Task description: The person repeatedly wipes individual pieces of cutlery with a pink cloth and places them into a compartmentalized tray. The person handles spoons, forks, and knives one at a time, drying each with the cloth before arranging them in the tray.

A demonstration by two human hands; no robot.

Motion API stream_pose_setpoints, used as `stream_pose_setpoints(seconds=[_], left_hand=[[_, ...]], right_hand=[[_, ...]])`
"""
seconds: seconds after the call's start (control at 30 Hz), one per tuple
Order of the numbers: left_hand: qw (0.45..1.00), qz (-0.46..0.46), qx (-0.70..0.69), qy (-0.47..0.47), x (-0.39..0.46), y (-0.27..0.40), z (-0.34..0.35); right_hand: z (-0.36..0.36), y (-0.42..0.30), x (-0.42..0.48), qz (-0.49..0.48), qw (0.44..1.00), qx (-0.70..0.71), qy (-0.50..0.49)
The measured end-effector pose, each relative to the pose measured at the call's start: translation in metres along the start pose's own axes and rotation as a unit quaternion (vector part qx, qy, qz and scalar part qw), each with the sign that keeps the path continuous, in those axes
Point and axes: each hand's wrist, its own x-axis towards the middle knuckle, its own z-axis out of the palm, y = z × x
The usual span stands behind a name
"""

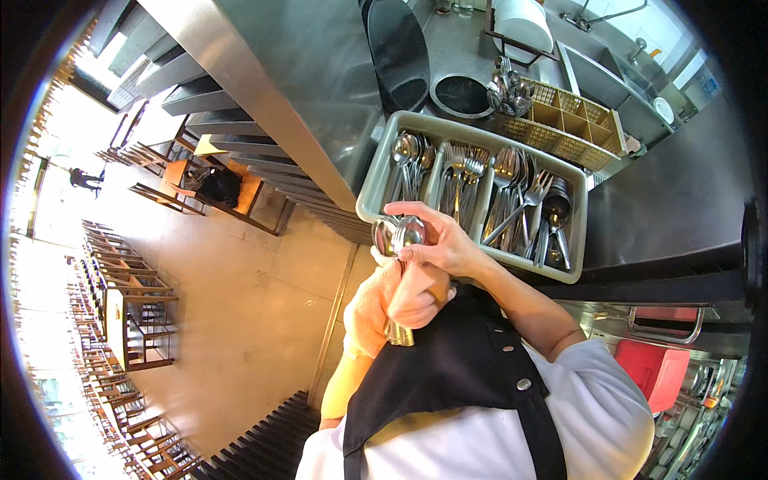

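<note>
My left hand point(422, 297) is closed around the handles of a bundle of metal cutlery point(411, 231), with a peach-coloured cloth point(367, 303) wrapped about the hand and wrist. Spoon bowls point up from the bundle, and the handle ends show below the fist. At the bowls, my right hand point(450, 241) grips the bundle between thumb and fingers. Just beyond my hands lies a grey cutlery tray point(577, 234) with compartments. It holds spoons point(405, 150), forks point(459, 165) and larger spoons point(558, 204); one fork point(528, 201) lies slanted on top.
Behind the tray stands a beige divided basket point(561, 141) with a cluster of cutlery point(509, 90) at its left end. A round counter opening point(461, 96), a rack of white plates point(522, 30) and a sink point(618, 78) are farther off. Left are a steel ledge point(258, 66) and wooden tables point(117, 330).
</note>
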Motion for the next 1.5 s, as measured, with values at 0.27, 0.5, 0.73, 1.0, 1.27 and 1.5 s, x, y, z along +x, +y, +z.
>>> stream_pose_setpoints(seconds=[0.27,0.5,0.73,1.0,1.27,1.5], left_hand=[[0.899,0.099,0.421,0.067,-0.015,0.007,0.001],[0.987,-0.063,-0.148,-0.018,-0.007,0.028,0.010],[0.903,0.196,0.378,0.059,-0.022,0.004,-0.003],[0.993,0.015,0.117,0.016,-0.017,0.047,0.018],[0.987,0.043,-0.044,-0.145,0.005,0.052,0.021],[0.985,-0.048,-0.101,-0.133,0.003,0.041,0.020]], right_hand=[[-0.015,0.021,0.016,-0.162,0.980,-0.101,-0.062],[-0.019,-0.016,0.026,-0.161,0.958,-0.179,-0.158],[-0.010,-0.012,0.035,-0.151,0.958,-0.236,-0.066],[0.025,0.001,0.028,0.009,0.999,-0.001,0.047],[0.026,-0.020,0.033,0.081,0.993,0.084,0.012],[0.016,-0.025,0.027,0.044,0.972,0.231,-0.024]])
